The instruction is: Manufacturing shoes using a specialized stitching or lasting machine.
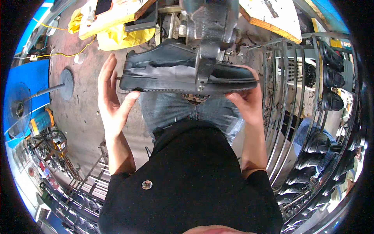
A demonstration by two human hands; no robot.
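Note:
A black shoe (163, 76) with a smooth grey-looking band along its side lies crosswise in front of me, its ridged sole edge toward my body. A dark metal machine arm (206, 62) comes down from the far side and crosses the shoe, hiding part of it. My right hand (249, 99) holds the shoe's right end, thumb on the near sole edge and fingers mostly hidden behind. At the left end, my left hand (113, 93) is open, its fingers stretched up beside the shoe and its thumb tip at the sole edge.
Beyond the machine stand white-topped tables (269, 17) with yellow edges, and a yellow bag (124, 37) hangs at the left one. On the right a metal rack (286, 97) carries several black shoes (317, 142). A standing fan (19, 109) is at far left.

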